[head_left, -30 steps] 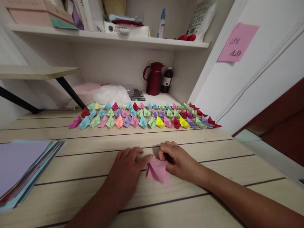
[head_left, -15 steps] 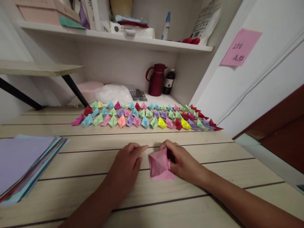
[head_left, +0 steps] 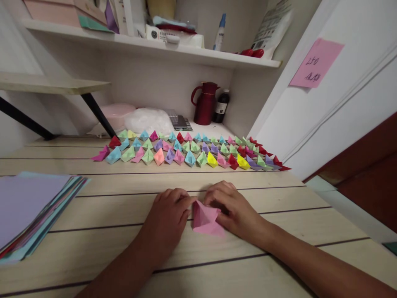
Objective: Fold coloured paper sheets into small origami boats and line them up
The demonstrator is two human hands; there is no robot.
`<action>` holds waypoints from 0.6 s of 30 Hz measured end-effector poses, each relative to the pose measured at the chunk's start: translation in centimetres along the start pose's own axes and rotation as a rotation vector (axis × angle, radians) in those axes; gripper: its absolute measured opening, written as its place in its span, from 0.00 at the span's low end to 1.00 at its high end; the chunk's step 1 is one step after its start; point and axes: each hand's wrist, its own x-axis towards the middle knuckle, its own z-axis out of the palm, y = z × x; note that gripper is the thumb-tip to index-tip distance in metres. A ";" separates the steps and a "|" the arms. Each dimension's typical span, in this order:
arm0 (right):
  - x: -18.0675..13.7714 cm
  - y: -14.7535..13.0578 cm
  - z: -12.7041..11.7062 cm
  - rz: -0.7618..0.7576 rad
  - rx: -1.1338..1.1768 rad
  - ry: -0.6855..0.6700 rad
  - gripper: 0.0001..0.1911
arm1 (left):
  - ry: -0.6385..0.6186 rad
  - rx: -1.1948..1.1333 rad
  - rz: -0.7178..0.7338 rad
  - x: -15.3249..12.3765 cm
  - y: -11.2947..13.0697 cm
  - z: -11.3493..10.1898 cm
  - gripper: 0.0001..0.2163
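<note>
A partly folded piece of pink paper (head_left: pixel 206 221) stands slightly raised on the wooden tabletop, with creased faces and a flat flap towards me. My right hand (head_left: pixel 231 207) grips its right side, thumb in front and fingers curled behind. At the upper left corner, the index finger and thumb of my left hand (head_left: pixel 170 215) close on the paper's edge; the exact contact is partly hidden. Beyond my hands, several rows of small folded paper boats (head_left: pixel 190 159) in many colours line the back of the table.
A stack of coloured paper sheets (head_left: pixel 31 207) lies at the left. Behind the boats stand a red thermos jug (head_left: pixel 204 103) and a dark bottle (head_left: pixel 221 106). A shelf (head_left: pixel 186 51) hangs above. A black-legged raised board (head_left: pixel 56 85) is at the back left.
My left hand has moved right, from apart to the pink paper's left corner. The paper has turned and tipped a little, and my right hand's fingers have shifted along it.
</note>
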 end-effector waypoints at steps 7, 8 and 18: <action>0.4 -0.1 -0.2 0.118 0.053 -0.012 0.14 | 0.090 -0.083 -0.080 -0.2 0.2 -0.2 0.07; 0.5 -0.2 -0.3 0.155 0.060 -0.011 0.14 | 0.085 -0.092 -0.078 -0.3 0.2 -0.3 0.06; 0.4 0.2 0.2 0.389 -0.155 0.025 0.05 | 0.256 -0.004 0.309 -1.5 1.9 0.0 0.21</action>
